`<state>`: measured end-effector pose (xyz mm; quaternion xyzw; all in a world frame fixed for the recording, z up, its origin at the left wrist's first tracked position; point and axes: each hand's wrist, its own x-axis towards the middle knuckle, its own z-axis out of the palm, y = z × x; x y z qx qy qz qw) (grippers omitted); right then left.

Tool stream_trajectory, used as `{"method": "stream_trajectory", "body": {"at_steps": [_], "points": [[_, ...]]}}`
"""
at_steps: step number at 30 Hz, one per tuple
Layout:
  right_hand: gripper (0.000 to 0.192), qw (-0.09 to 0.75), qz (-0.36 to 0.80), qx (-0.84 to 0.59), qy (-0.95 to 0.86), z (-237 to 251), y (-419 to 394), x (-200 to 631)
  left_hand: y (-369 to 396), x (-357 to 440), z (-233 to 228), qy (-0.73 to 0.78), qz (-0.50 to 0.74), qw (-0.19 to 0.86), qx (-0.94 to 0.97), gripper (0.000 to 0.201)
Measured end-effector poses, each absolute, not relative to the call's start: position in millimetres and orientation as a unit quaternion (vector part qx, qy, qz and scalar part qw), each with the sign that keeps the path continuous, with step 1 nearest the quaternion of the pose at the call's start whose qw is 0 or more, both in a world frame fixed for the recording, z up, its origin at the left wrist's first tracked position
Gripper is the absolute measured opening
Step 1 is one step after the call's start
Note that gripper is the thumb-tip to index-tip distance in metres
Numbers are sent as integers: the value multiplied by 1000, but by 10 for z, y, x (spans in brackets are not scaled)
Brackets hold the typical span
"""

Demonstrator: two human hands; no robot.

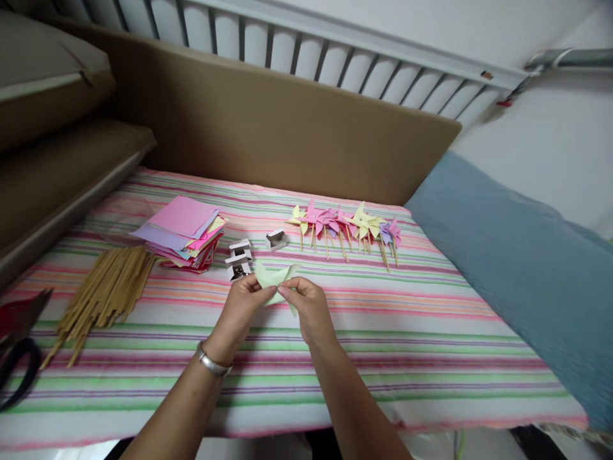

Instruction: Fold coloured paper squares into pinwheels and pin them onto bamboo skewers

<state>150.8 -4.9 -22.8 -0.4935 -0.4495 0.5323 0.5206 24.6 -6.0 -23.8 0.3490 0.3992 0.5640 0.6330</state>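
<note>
Both hands' fingers pinch green paper (272,279) mid-cloth; open room twd near edge.

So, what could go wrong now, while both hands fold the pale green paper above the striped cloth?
1. The left hand and right hand pinch the pale green paper only at its middle; its loose points may bend or tear.
2. The small white boxes lie just beyond the hands and could be knocked over.
3. The scissors sit at the left edge of the striped cloth and might slide off.
</note>
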Motion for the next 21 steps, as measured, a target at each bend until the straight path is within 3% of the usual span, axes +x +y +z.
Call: {"method": "stream_trajectory", "body": {"at_steps": [7, 21], "points": [[8, 523, 542, -486, -442, -222, -46, 1529, -68, 210, -233, 387, 538, 671, 333, 19], [8, 544, 551, -473, -420, -221, -55, 1508, -83, 227, -282, 389, 556, 649, 344, 19]]}}
